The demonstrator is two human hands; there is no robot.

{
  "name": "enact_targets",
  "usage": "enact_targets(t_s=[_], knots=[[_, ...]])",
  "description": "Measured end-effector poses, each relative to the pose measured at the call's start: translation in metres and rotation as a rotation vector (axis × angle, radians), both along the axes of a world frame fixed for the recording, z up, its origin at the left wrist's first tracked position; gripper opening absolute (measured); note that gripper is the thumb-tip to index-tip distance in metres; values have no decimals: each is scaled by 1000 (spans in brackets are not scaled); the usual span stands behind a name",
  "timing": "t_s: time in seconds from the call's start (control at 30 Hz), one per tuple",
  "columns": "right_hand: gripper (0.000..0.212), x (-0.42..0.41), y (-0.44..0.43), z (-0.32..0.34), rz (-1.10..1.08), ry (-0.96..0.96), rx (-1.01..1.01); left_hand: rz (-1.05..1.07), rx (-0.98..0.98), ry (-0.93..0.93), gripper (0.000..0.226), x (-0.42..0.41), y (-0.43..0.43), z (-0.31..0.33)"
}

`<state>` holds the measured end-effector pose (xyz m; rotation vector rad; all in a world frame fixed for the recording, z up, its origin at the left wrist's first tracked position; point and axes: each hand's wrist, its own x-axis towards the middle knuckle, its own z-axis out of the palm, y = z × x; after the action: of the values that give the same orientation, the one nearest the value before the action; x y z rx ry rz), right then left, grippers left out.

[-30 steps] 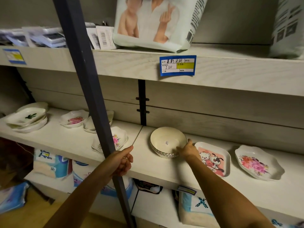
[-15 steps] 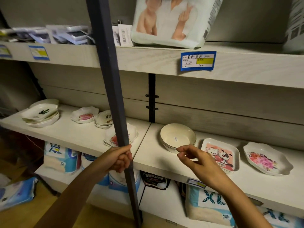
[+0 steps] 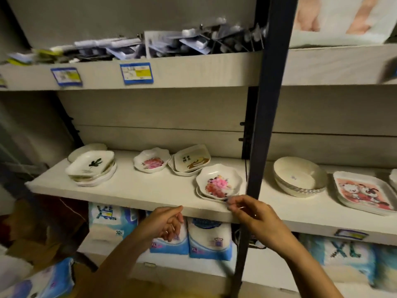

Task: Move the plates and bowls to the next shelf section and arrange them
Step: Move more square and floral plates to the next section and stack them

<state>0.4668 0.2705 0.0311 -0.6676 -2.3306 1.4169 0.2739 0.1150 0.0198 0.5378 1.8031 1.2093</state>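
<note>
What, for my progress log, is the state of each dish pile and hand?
Front flowered plates: stacked, left section.
Green-print plates: stacked, left section.
Cream bowls: nested, right section.
Cartoon trays: stacked, right section.
Left hand: empty, loosely curled.
Right hand: at front flowered plates' rim, hold unclear.

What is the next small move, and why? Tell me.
Probably grip the near rim of the front floral plates with the right hand and lift. Its fingertips are at that rim, the left hand is empty, and the bowl sits in the next section.
</note>
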Motion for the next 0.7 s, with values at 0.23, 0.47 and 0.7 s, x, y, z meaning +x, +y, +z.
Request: enact_targets(t_s=[0.23,0.47,0.7], knots=[[14,-46,-15,-9,-133,-87,-55,-45,-115,28,36,-53,3,-17],[20,-57,-7,-22,-210,-147,-118,16,-154,26,32,-67,77,-38],[19,-66,-5,-28,-340,-145,-223,10,-203,82,31,-79,138,-61]])
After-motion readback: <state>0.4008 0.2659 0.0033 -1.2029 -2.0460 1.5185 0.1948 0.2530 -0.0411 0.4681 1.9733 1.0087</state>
